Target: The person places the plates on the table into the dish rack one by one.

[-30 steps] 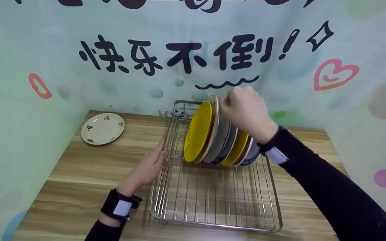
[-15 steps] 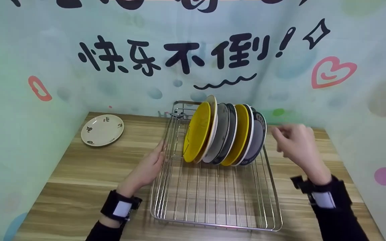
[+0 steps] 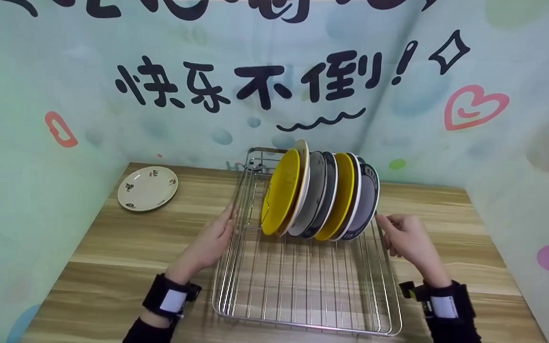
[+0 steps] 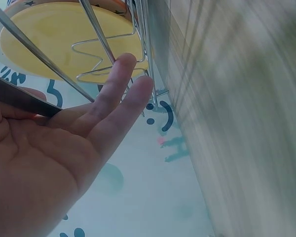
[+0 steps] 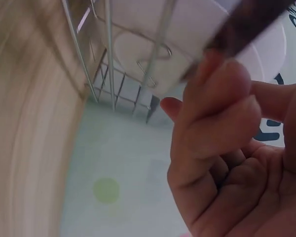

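A metal wire dish rack stands on the table, with several plates upright in a row across its rear half. Leftmost is a yellow plate; rightmost is a pale plate with a dark patterned rim. My left hand holds the rack's left top rail, thumb on one side, fingers stretched below it in the left wrist view. On the other side my right hand pinches the right rail beside the rightmost plate. In the right wrist view its fingers are curled against the dark rail.
A small white plate with dark motifs lies flat at the table's back left. The wooden table meets a printed cloth backdrop behind and at both sides.
My right hand has come away from above the plates, swung out to the right, then come down onto the rack's right rail. The left hand has stayed on the left rail.
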Demonstrator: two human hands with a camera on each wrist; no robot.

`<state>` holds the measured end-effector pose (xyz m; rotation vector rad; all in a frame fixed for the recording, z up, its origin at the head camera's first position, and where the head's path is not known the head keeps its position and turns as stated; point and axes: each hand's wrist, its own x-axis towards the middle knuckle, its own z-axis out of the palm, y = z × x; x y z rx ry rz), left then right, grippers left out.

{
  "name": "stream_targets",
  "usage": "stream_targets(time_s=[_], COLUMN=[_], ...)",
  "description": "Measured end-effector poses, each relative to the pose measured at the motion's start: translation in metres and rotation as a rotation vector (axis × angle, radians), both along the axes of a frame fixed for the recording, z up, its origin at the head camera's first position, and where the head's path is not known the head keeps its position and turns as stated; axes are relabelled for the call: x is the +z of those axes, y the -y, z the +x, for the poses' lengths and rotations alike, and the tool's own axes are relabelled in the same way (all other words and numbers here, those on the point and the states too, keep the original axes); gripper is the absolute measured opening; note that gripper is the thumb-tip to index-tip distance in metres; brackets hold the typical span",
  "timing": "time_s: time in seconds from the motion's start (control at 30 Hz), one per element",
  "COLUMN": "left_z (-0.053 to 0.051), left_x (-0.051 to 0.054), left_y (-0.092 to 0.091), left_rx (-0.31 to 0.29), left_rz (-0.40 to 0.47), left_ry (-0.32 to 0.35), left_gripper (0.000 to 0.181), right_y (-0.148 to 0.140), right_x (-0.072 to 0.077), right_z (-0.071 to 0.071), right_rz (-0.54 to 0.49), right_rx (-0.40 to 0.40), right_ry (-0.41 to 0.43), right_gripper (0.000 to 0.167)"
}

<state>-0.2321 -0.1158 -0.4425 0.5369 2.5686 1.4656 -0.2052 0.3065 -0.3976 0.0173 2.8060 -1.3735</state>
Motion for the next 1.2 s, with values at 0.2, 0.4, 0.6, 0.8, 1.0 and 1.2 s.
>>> stream_targets(time_s=[0.2,0.4,0.6,0.8,1.0,1.2], left_z=[0.0,0.002,0.001,-0.003,-0.015,-0.033], left_x=[0.0,0.003,0.001,-0.002,-0.003,0.004], left_y=[0.002,0.001,0.002,0.013,0.043,0.078], left_rx=[0.002,0.003,-0.009,-0.009,0.195,0.24], left_rz=[-0.014,-0.026,-0.032,-0.141,-0.452,-0.704], left_ry=[0.006,-0.006,0.013,-0.085,-0.38,-0.587], left_gripper=[0.055,0.054,0.054,0.052,0.038,0.028], right_y=[0.016,0.02,0.02,0.019,0.02,0.021], right_x=[-0.019,-0.026,-0.03,-0.032,-0.033,-0.031], right_z=[-0.006,-0.007,-0.008,-0.008,-0.007,-0.008], right_rz=[0.138,0.18,0.209,0.2,0.214,0.217], right_rx=[-0.042,-0.063,-0.058,-0.065,-0.06,-0.065], right_ry=[-0.168,-0.283,-0.305,-0.269,-0.268,-0.264], right_gripper=[0.026,0.038,0.043,0.044,0.045,0.045])
